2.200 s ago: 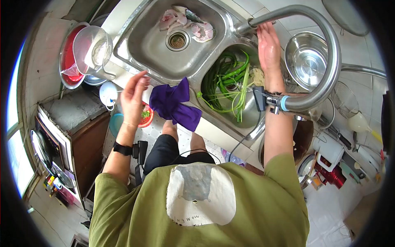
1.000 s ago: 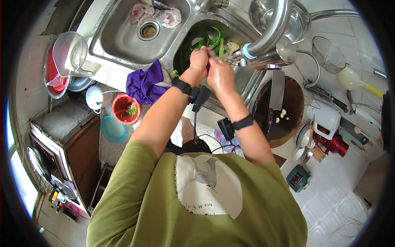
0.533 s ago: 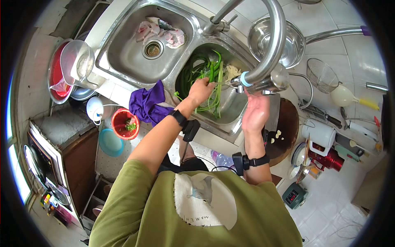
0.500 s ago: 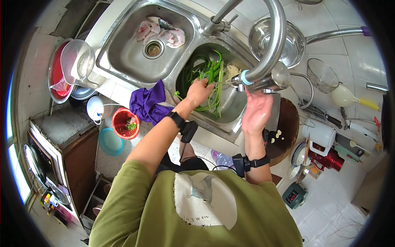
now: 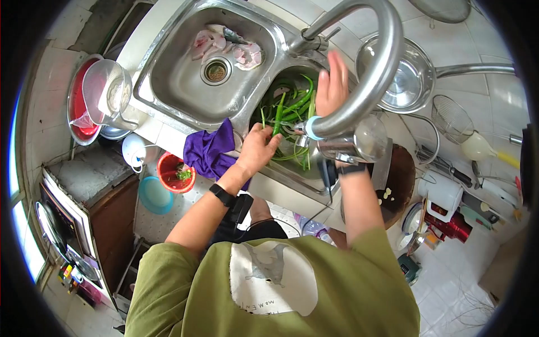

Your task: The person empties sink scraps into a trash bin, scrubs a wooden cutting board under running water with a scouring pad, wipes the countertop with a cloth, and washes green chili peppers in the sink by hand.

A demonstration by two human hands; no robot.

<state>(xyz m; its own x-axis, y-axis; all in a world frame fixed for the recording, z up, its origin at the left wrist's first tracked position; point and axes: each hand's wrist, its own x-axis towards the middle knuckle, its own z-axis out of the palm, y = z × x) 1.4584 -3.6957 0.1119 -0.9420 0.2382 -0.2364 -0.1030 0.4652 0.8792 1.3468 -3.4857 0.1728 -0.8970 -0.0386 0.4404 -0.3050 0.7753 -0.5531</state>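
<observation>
My left hand point(image 5: 259, 147) is over the near edge of the right sink basin point(image 5: 300, 168), its fingers closed around the lower end of a long green pepper point(image 5: 279, 114). More green peppers point(image 5: 303, 101) and thin green stalks lie in that basin. Past the curved steel faucet point(image 5: 390, 62), my right hand point(image 5: 332, 90) is raised over the basin's far right side, fingers stretched out and holding nothing. The faucet's spout end point(image 5: 342, 149) covers part of my right wrist.
Raw fish pieces point(image 5: 227, 48) lie beside the drain in the left basin point(image 5: 168, 84). A purple cloth point(image 5: 209, 149) drapes over the counter edge. A steel pot point(image 5: 407, 81) stands behind the faucet. At right is a round chopping board point(image 5: 403, 180) with a cleaver and garlic pieces.
My right hand has moved from below the spout, palm up, to farther over the basin. My left hand has shifted slightly toward me, and a pepper now stands at its fingers.
</observation>
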